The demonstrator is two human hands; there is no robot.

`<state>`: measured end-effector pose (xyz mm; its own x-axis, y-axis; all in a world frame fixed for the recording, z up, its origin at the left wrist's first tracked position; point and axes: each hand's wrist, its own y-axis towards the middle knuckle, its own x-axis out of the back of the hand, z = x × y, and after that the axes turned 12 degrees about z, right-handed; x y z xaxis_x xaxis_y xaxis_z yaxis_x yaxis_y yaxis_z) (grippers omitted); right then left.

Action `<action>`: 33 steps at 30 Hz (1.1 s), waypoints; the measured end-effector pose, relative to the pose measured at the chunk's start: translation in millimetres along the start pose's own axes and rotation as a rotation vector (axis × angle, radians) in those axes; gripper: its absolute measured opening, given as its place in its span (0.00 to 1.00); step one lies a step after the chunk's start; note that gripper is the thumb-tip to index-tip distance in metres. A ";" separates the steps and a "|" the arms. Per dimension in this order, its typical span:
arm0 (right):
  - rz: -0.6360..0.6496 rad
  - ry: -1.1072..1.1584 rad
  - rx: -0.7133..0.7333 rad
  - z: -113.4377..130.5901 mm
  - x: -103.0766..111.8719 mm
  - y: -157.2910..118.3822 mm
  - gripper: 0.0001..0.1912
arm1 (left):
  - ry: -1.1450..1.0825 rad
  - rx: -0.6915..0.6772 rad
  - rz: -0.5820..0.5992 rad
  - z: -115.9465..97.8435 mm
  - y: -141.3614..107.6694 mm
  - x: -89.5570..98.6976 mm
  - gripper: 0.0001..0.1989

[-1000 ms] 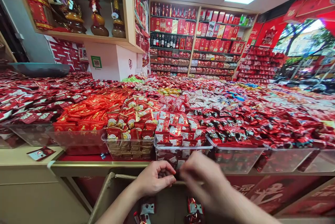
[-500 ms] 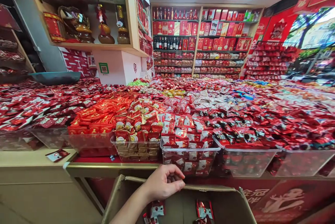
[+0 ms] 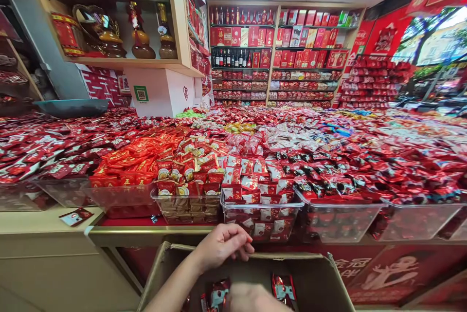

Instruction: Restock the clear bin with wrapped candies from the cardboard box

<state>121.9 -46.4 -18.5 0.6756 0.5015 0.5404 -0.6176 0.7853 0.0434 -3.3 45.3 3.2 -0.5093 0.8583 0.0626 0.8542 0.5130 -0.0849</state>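
My left hand [image 3: 225, 247] is above the back edge of an open cardboard box [image 3: 282, 256], thumb and curled fingers together; anything inside them is hidden. Low in the box, my right hand [image 3: 257, 298] is smeared by motion, so its fingers and any load cannot be made out. Beside it on the left lie a few red-and-white packets [image 3: 219, 293]; more red packets [image 3: 283, 287] are to its right. Just beyond my left hand stands a clear bin [image 3: 262, 209] filled with red-and-white packets.
Clear bins of gold-and-red packets [image 3: 189, 175], orange-red packets [image 3: 124, 178] and dark red packets [image 3: 339, 180] line the counter edge [image 3: 156, 236]. One loose packet [image 3: 76, 217] lies at left. Shelves [image 3: 273, 54] rise behind; a cabinet [image 3: 178, 15] overhangs at upper left.
My right hand has come into view low in the box. My left hand has shifted slightly left and up, its fingers drawn closer together. The view has moved slightly.
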 end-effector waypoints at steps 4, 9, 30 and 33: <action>-0.423 0.012 0.201 -1.2 35.3 0.0 0.08 | -0.064 -0.021 -0.025 -1.4 0.1 7.2 0.33; -0.629 0.154 0.170 -21.6 32.7 6.5 0.10 | -0.040 -0.017 -0.015 -6.2 3.7 -2.4 0.19; -0.573 0.692 0.044 -51.3 32.0 3.2 0.13 | -0.119 0.064 0.094 -0.8 2.1 -1.8 0.19; -0.589 0.717 0.031 -54.1 33.0 2.2 0.11 | -0.076 0.059 0.062 -1.5 2.2 1.5 0.21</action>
<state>164.6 -8.4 -46.1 0.9648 0.1379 -0.2241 -0.0996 0.9797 0.1742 -2.0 47.7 4.6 -0.4637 0.8858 -0.0198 0.8779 0.4564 -0.1452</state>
